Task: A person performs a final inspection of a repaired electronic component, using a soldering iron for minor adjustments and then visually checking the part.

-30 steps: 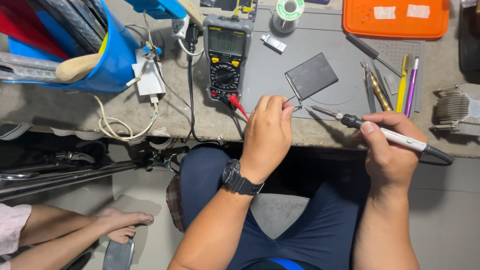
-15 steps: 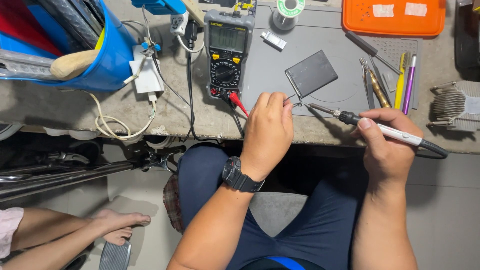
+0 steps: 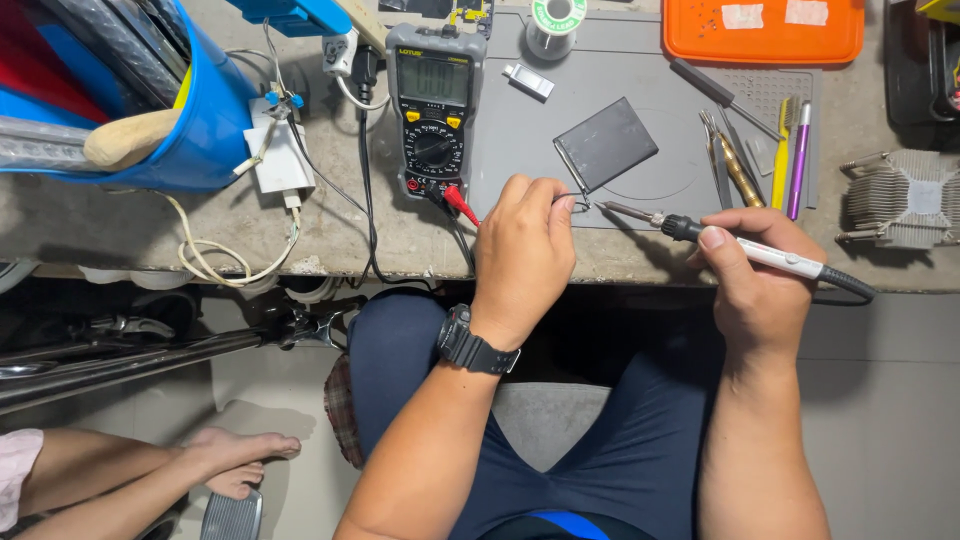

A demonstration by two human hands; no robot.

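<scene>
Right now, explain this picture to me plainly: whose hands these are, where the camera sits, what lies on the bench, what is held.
The camera is worn on a seated person's head, looking down at their own bare hands. The right hand holds a soldering iron like a pen. The left hand pinches a thin wire beside a small dark flat panel. These lie on a grey work mat, next to a multimeter, a solder spool, small hand tools and an orange tray. Another person's feet show bottom left.

Electronics repair workshop: multimeter (image 3: 434,110), soldering iron (image 3: 740,247), solder spool (image 3: 556,18)
</scene>
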